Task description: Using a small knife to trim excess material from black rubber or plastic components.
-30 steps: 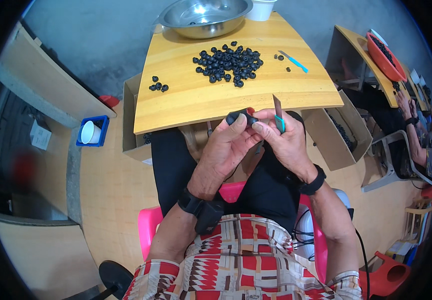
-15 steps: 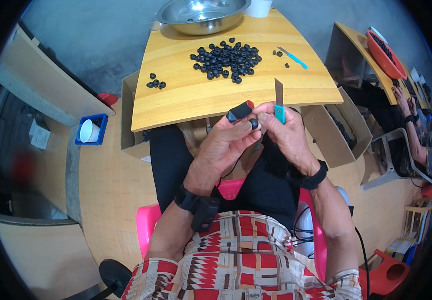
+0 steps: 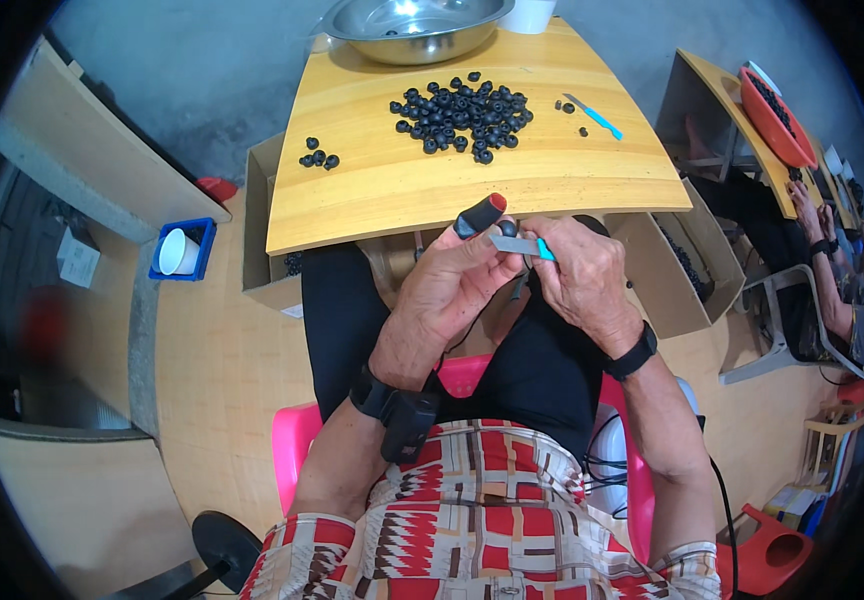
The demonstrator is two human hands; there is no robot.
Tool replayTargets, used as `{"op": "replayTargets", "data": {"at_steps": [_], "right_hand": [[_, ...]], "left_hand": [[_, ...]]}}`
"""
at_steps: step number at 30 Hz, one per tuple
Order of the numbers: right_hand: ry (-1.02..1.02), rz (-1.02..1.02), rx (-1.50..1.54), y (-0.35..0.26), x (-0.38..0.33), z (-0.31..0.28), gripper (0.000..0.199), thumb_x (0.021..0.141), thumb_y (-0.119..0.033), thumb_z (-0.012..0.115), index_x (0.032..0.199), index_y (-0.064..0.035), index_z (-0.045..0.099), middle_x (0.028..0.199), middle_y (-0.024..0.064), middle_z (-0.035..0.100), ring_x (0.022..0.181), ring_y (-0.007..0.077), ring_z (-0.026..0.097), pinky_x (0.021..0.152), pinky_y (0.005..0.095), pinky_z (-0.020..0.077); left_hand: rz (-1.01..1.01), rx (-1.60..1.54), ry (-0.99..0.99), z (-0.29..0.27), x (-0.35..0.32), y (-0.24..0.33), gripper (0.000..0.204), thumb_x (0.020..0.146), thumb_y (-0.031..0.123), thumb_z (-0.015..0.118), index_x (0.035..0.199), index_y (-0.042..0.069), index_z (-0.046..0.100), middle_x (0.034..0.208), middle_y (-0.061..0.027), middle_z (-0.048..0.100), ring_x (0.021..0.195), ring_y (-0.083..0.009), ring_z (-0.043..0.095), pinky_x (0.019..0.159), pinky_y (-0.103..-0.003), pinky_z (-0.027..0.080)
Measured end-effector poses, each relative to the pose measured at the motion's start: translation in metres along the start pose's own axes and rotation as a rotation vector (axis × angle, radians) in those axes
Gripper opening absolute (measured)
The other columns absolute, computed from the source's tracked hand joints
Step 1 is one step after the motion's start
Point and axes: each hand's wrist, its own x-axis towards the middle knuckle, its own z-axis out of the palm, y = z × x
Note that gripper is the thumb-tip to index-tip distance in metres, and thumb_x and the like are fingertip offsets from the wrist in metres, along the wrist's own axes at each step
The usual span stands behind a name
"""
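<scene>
Both hands raised over the lap, left hand (image 3: pixel 452 285) pinching small black piece (image 3: pixel 508 228), right hand (image 3: pixel 584 280) gripping knife (image 3: pixel 524 246) against it

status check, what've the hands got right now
Left hand grips a small black piece, fingertip capped. Right hand holds a teal-handled blade against it. Nothing in the way.

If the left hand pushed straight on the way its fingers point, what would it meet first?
Judging loosely, the left hand points up and right, so it would first meet the knife blade held by the right hand; beyond lies the wooden table edge. Depth is unclear.
</scene>
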Motion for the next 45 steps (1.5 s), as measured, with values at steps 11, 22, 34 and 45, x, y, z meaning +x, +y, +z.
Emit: {"op": "replayTargets", "data": {"at_steps": [11,22,34,45], "right_hand": [[0.015,-0.002,-0.039,0.001,0.001,0.001,0.015,0.073,-0.009,0.062,0.087,-0.0064,0.056,0.069,0.0107,0.056,0.06,0.0265,0.058,0.049,0.0365,0.0445],[-0.019,0.234,-0.05,0.016,-0.001,-0.004,0.01,0.082,-0.008,0.055,0.09,-0.0028,0.054,0.07,0.0149,0.058,0.063,0.033,0.059,0.054,0.0384,0.046],[0.061,0.569,1.116,-0.036,0.009,0.003,0.016,0.085,-0.009,0.06,0.097,0.0018,0.061,0.079,0.0027,0.062,0.071,0.0056,0.054,0.065,0.0208,0.0449],[0.175,0.76,0.92,-0.013,0.0,0.008,0.016,0.085,-0.016,0.061,0.089,-0.0012,0.061,0.073,-0.0033,0.057,0.066,0.0024,0.049,0.061,0.0183,0.0403]], "left_hand": [[-0.021,0.023,-0.013,-0.004,0.0,0.0,0.037,0.081,0.002,0.061,0.115,0.002,0.046,0.096,-0.0119,0.058,0.086,-0.0206,0.059,0.078,-0.032,0.051],[0.038,0.21,0.015,0.01,-0.007,0.009,0.035,0.078,0.001,0.064,0.109,0.002,0.048,0.094,-0.0097,0.059,0.085,-0.0189,0.061,0.078,-0.03,0.052],[0.077,0.294,-0.007,0.005,-0.002,0.004,0.039,0.081,0.008,0.063,0.115,0.003,0.045,0.106,-0.0094,0.056,0.099,-0.0181,0.055,0.086,-0.032,0.047],[0.279,0.935,0.108,0.013,0.019,0.05,0.046,0.071,0.003,0.07,0.111,0.002,0.047,0.092,-0.0074,0.058,0.072,-0.0164,0.06,0.068,-0.028,0.052]]}}
